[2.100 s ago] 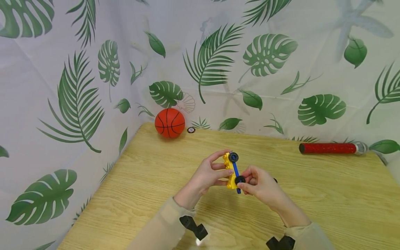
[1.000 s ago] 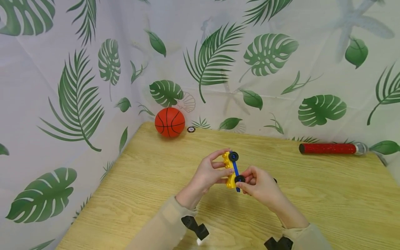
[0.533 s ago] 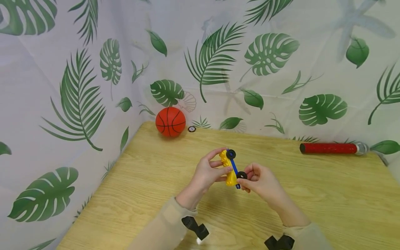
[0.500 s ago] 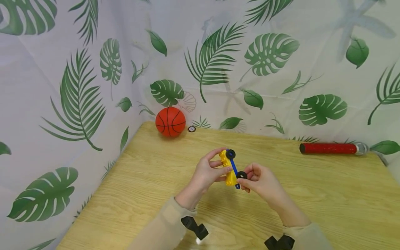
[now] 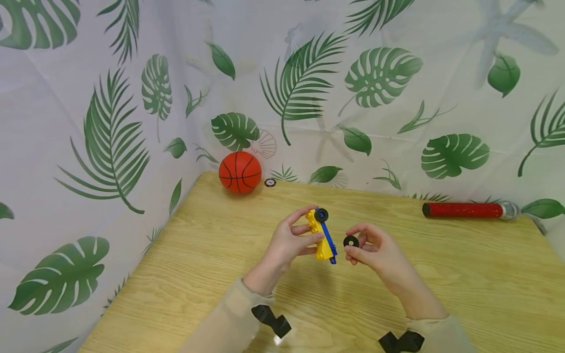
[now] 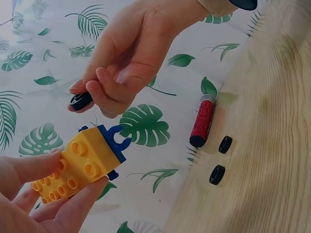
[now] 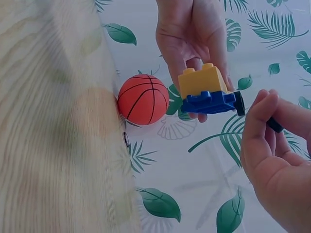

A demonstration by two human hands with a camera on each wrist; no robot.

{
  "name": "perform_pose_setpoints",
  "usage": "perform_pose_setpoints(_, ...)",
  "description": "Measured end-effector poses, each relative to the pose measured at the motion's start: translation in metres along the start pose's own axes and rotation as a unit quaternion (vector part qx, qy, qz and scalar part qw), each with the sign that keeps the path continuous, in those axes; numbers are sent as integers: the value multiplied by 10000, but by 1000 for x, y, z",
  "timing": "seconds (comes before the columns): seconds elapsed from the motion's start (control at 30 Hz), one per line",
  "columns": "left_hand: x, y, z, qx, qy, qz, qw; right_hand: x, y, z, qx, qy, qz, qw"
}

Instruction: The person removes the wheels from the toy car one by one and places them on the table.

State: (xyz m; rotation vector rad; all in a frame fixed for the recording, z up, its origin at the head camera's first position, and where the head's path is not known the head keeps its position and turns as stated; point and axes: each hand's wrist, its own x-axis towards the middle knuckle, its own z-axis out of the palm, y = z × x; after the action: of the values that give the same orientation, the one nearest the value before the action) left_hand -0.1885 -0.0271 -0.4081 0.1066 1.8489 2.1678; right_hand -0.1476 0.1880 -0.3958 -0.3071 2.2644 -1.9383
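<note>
no text, label, brand, number or sign can be read in any view. the pale centre of a small dark disc (image 5: 270, 183), set at the far edge of the tabletop (image 5: 212, 230) near its far left corner, is shown too small for any marking to be made out.

The left hand (image 5: 286, 245) grips a yellow-and-blue toy car (image 5: 323, 240), slanting from 11 to 5 o'clock, black wheel (image 5: 321, 215) fitted at 12; at 3 o'clock, apart, the right hand (image 5: 378, 251) pinches a loose wheel (image 5: 350, 238).
</note>
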Motion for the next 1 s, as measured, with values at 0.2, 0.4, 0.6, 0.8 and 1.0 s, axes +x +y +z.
perform_pose_setpoints(0.2,0,1,-2,-28,-23,-18,10000,-2,3,-5,451,-277,-241,9983)
perform_pose_setpoints(0.4,-1,2,-4,-94,-60,-59,9999,-2,7,-10,1150,-682,-374,9903)
perform_pose_setpoints(0.6,0,3,-5,-74,-75,0,9999,-2,10,-14,1333,-762,-396,9873)
perform_pose_setpoints(0.8,0,4,-4,-87,-95,-23,9999,-2,9,-14,1447,-661,-307,9868)
perform_pose_setpoints(1.0,-1,4,-5,-128,-133,-25,9998,-2,8,-15,1319,-485,-187,9899)
